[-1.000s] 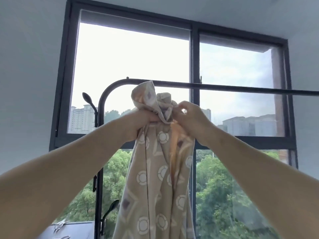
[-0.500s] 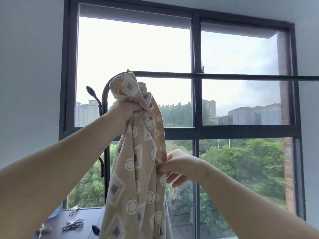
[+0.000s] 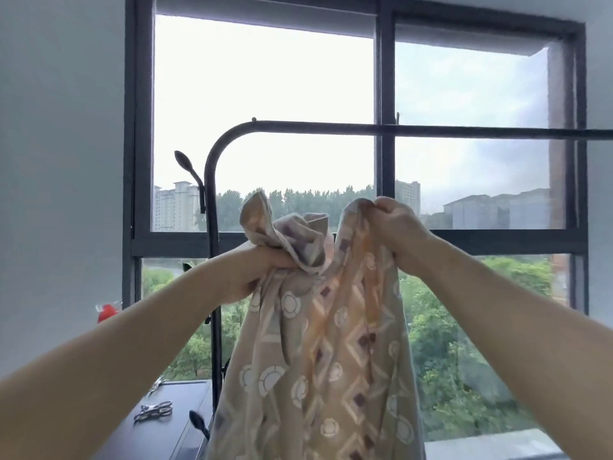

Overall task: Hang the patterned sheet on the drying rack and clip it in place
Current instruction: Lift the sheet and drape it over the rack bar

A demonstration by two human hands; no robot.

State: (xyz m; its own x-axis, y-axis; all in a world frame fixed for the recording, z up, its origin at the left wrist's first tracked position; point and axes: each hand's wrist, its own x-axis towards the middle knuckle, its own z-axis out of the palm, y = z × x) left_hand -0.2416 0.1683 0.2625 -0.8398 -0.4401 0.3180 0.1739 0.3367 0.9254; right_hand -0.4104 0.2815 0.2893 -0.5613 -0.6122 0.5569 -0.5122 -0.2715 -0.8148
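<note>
The patterned sheet (image 3: 325,343), beige with white circles and brown diamonds, hangs bunched in front of me, well below the top bar of the black drying rack (image 3: 365,127). My left hand (image 3: 258,270) grips a gathered bunch of its upper part. My right hand (image 3: 396,227) pinches another stretch of the top edge a little higher and to the right. The sheet does not touch the bar. Metal clips (image 3: 154,410) lie on a dark table (image 3: 185,436) at the lower left.
The rack's curved left post (image 3: 212,227) carries knobbed hooks (image 3: 185,161). A large dark-framed window (image 3: 383,240) stands behind the rack, with trees and buildings outside. A red object (image 3: 106,312) sits by the left wall.
My right hand rose from the sheet's side edge and now pinches the top edge to the right. My left hand, with its bunch, sits lower under the bar. The view tilted down.
</note>
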